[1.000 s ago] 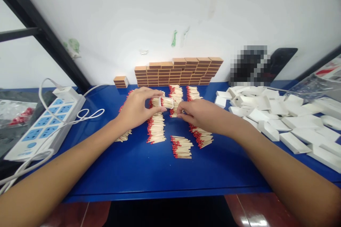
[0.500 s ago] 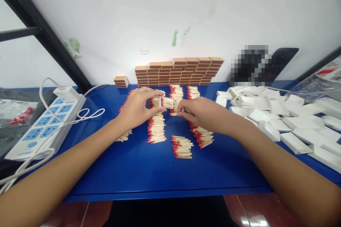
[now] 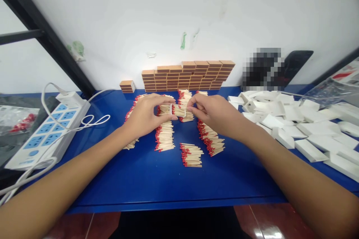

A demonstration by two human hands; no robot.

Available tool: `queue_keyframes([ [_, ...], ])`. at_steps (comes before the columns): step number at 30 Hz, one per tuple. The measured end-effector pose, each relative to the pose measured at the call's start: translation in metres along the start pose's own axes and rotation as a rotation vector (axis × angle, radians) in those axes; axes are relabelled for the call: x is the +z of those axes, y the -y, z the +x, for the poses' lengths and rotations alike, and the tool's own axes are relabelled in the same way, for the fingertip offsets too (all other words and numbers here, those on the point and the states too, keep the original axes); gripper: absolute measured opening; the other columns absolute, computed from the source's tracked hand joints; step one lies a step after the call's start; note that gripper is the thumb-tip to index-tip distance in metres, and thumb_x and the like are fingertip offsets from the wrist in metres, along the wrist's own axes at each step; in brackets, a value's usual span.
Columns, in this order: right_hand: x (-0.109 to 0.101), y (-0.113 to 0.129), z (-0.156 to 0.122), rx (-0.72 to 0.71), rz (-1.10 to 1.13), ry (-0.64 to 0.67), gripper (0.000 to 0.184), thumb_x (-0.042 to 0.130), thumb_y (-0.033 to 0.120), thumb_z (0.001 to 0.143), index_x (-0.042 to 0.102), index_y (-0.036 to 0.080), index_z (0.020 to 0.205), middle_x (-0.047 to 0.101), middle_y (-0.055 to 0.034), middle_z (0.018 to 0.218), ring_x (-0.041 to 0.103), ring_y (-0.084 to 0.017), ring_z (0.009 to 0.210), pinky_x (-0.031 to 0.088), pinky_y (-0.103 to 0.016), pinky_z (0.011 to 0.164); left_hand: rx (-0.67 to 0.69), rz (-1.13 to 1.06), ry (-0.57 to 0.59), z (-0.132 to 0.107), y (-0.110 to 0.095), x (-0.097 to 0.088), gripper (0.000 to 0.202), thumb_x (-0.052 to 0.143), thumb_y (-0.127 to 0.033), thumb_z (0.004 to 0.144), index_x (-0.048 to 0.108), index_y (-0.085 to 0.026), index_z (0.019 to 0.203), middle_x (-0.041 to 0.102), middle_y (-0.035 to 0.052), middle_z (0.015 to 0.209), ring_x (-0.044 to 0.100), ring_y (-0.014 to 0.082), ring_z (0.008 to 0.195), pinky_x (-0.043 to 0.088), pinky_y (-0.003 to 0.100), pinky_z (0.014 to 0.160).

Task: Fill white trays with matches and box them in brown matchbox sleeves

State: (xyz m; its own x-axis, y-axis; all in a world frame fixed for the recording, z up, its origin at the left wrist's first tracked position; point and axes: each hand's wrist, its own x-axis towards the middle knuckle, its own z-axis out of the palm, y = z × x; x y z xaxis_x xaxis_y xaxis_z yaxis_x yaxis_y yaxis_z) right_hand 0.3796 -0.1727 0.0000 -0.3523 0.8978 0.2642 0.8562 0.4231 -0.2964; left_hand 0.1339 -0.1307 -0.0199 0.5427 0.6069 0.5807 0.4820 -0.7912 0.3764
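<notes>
My left hand point(image 3: 146, 115) grips a small white matchbox tray point(image 3: 171, 109) between thumb and fingers, raised over the rows of matches. Inside the tray lie red-headed matches point(image 3: 178, 111). My right hand point(image 3: 214, 114) is closed in a pinch at the tray's right end; whatever its fingertips hold is too small to make out. Below and around both hands, matches lie in long rows, among them a middle-left row point(image 3: 164, 136) and a right row point(image 3: 211, 140). A short, separate group of matches point(image 3: 192, 155) lies nearer the front edge.
Stacked brown matchboxes point(image 3: 185, 78) stand along the wall, with a small separate stack point(image 3: 127, 86) to their left. A heap of white trays point(image 3: 297, 119) covers the right side. At left are a power strip point(image 3: 47, 130), white cables point(image 3: 95, 119) and a plastic bag point(image 3: 18, 119).
The tray in my left hand has shifted slightly right, and its matches now lie more unevenly. My right hand's pinched fingers have come up to the tray's right end.
</notes>
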Motion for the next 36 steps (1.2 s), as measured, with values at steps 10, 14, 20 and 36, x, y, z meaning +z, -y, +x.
queue_keyframes([
  [10, 0.004, 0.004, -0.001, -0.054, 0.061, -0.031, 0.014, 0.055, 0.028, 0.103, 0.066, 0.018, 0.104, 0.047, 0.0061, 0.062, 0.038, -0.013, 0.055, 0.027, -0.026, 0.061, 0.001, -0.034, -0.014, 0.000, -0.005, 0.000, 0.045, 0.088, -0.047, 0.080, 0.077, -0.023, 0.117, 0.080, 0.0045, 0.115, 0.073, 0.0225, 0.106, 0.055, 0.035, 0.095],
  [14, 0.006, 0.004, -0.002, -0.071, 0.063, -0.032, 0.014, 0.055, 0.028, 0.103, 0.066, 0.018, 0.104, 0.046, 0.0061, 0.062, 0.039, -0.013, 0.055, 0.027, -0.026, 0.060, -0.009, -0.056, -0.019, -0.001, -0.005, 0.001, 0.046, 0.089, -0.048, 0.079, 0.078, -0.024, 0.116, 0.080, 0.0036, 0.114, 0.074, 0.0218, 0.104, 0.055, 0.034, 0.093],
  [20, 0.005, 0.006, -0.002, -0.085, 0.083, -0.051, 0.014, 0.057, 0.029, 0.101, 0.067, 0.019, 0.102, 0.045, 0.0070, 0.058, 0.040, -0.013, 0.054, 0.027, -0.027, 0.061, -0.023, -0.078, -0.008, -0.001, -0.007, 0.000, 0.044, 0.087, -0.047, 0.081, 0.078, -0.025, 0.118, 0.080, 0.0029, 0.116, 0.073, 0.0219, 0.105, 0.056, 0.035, 0.093],
  [36, 0.010, -0.006, 0.001, -0.012, -0.073, 0.269, 0.011, 0.062, 0.023, 0.099, 0.071, 0.020, 0.094, 0.071, -0.0018, 0.077, 0.057, -0.015, 0.066, 0.035, -0.028, 0.065, -0.120, -0.031, -0.056, 0.002, -0.001, -0.003, 0.045, 0.083, -0.055, 0.083, 0.078, -0.022, 0.114, 0.080, 0.0063, 0.116, 0.076, 0.0261, 0.106, 0.058, 0.041, 0.097],
])
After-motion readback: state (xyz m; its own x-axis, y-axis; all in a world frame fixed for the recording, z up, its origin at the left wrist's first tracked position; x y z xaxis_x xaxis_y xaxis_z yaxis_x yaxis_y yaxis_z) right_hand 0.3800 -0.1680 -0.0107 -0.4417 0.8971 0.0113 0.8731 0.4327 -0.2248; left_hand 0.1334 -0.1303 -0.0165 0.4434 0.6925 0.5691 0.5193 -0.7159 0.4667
